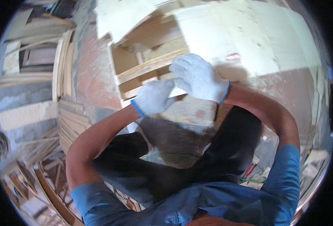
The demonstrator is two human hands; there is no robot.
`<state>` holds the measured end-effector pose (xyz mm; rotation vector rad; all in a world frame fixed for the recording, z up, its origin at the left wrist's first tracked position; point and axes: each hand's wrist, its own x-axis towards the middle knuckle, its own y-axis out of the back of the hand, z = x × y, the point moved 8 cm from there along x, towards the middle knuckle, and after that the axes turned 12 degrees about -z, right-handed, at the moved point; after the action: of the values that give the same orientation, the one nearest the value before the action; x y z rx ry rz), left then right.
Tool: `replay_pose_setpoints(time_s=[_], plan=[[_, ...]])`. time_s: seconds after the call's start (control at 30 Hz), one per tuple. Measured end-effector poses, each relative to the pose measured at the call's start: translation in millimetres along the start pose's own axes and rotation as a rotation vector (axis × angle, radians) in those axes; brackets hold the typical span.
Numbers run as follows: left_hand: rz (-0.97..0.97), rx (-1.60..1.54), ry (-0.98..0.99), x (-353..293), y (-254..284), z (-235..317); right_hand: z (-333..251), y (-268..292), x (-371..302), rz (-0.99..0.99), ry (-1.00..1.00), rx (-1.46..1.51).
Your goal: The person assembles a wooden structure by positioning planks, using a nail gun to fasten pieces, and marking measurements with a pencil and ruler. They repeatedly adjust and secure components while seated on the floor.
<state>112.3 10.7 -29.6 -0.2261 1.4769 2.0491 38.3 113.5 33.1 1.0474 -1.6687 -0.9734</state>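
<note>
Both my hands wear white knit gloves with blue cuffs. My left hand [154,98] rests against the front edge of a wooden frame [147,67] made of pale slats. My right hand [198,77] lies just above and beside it, fingers curled over the same slat, the two gloves touching. Whether either hand grips the wood or holds some small thing is hidden by the gloves. My dark trousers [226,150] and blue shirt sleeves fill the lower part of the view.
A large pale plywood sheet [249,34] lies behind the frame. Stacks of wooden slats [66,67] and planks stand to the left, with more offcuts [42,165] at lower left. The reddish floor [93,75] is dusty with sawdust.
</note>
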Motion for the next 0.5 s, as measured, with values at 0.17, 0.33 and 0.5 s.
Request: replay_pose_setpoints(time_s=[0.17, 0.33, 0.5], plan=[[-0.033, 0.033, -0.074, 5, 10, 5, -13, -28, 76, 0.255, 0.14, 0.011], [0.15, -0.188, -0.387, -75, 82, -26, -5, -84, 114, -0.161, -0.075, -0.094], [0.869, -0.538, 0.251, -118, 153, -291, 22, -85, 124, -0.228, -0.466, 0.053]])
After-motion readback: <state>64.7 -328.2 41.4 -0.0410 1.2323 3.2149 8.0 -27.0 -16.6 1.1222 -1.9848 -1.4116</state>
